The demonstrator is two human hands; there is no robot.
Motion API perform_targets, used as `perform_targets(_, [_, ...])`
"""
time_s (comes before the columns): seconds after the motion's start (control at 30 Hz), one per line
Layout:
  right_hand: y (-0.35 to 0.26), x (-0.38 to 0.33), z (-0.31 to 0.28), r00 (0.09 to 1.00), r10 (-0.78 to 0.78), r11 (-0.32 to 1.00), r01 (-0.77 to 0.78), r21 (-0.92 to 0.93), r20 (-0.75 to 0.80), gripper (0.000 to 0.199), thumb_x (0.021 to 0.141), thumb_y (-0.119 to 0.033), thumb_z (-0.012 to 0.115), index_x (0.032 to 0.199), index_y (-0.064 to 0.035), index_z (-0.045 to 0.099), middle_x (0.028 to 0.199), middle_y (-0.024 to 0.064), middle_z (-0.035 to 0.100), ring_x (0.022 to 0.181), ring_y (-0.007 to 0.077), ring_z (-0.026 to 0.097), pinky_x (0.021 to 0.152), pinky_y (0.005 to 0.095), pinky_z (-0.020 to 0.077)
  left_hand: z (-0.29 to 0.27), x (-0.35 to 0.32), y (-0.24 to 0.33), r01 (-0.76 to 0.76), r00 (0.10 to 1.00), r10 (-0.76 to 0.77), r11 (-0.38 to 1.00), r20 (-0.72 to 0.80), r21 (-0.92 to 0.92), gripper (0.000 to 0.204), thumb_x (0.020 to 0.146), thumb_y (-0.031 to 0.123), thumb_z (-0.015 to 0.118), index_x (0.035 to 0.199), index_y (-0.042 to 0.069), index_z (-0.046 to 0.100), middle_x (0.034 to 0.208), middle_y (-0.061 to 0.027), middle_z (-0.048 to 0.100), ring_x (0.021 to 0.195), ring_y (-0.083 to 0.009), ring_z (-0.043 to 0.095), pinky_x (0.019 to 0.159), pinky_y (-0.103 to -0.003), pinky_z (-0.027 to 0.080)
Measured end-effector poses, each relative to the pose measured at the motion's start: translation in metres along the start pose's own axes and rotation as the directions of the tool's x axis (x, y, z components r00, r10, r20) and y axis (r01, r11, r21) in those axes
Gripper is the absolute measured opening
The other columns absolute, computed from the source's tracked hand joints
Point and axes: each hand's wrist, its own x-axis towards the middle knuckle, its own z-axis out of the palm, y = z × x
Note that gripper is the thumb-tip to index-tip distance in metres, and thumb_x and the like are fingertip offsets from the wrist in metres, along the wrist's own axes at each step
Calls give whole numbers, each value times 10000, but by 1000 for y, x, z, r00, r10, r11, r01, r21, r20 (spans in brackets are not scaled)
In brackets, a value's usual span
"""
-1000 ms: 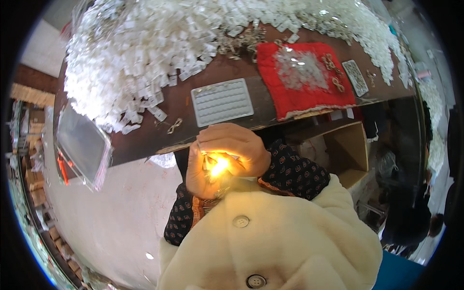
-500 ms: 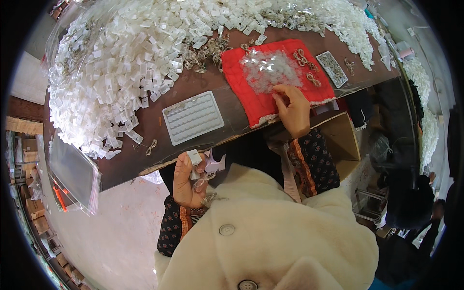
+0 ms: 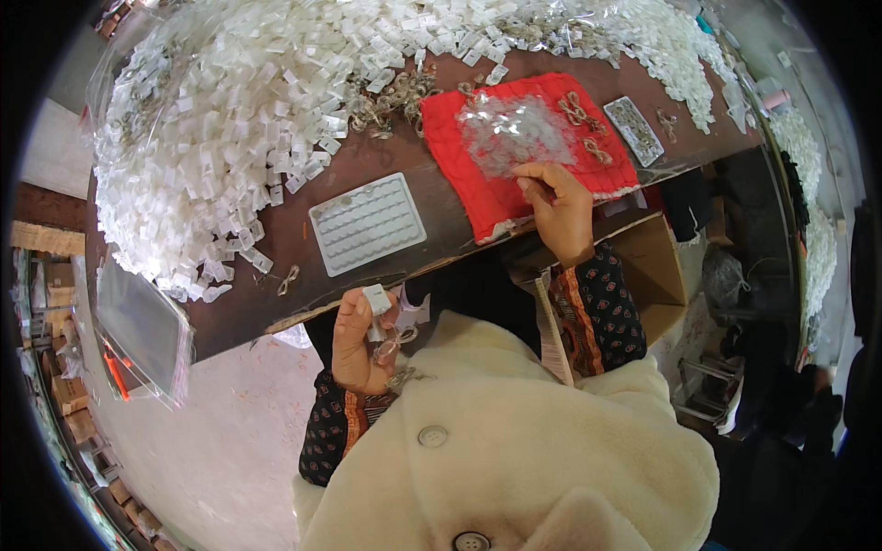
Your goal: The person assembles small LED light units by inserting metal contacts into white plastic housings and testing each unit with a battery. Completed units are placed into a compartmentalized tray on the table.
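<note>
My left hand (image 3: 360, 342), in front of the table's near edge, pinches a small white block-like piece (image 3: 376, 298) between thumb and fingers. Below that piece, more clear plastic and a thin tan cord (image 3: 404, 375) hang about the palm and wrist. My right hand (image 3: 562, 211) hovers over the red cloth (image 3: 459, 188), thumb and fingertips drawn together at the near edge of a heap of small clear plastic pieces (image 3: 514, 133). Whether anything sits in that pinch is too small to make out. Knotted tan cords (image 3: 579, 108) lie on the cloth's right part.
A pale tray with rows of hollows (image 3: 367, 225) lies left of the cloth. A smaller tray of tiny parts (image 3: 634, 130) stands to its right. A large heap of white pieces (image 3: 211, 156) covers the table's far left. Below the right forearm stands an open cardboard box (image 3: 657, 266).
My right hand has shifted slightly, still pinched by the clear pieces. My left hand has moved a little to the right with the white piece.
</note>
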Motion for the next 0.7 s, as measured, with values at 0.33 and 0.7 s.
perform_targets(0.33, [-103, -36, 61, 847, 14, 693, -392, 606, 532, 100, 904, 28, 615, 1001, 48, 600, 947, 122, 676, 868, 144, 659, 792, 257, 539, 16, -15, 8, -145, 988, 140, 986, 68, 86, 207, 909, 187, 661, 1042, 70, 556, 996, -114, 669, 783, -96, 572, 559, -214, 471])
perform_targets(0.7, [-133, -43, 74, 865, -102, 859, -173, 482, 492, 112, 893, -62, 638, 979, 4, 664, 1011, 155, 694, 900, 179, 667, 794, 298, 519, 14, -20, 14, -188, 981, 183, 979, 71, 82, 152, 906, 133, 663, 1009, 61, 578, 862, -50, 632, 720, -83, 561, 580, -207, 439])
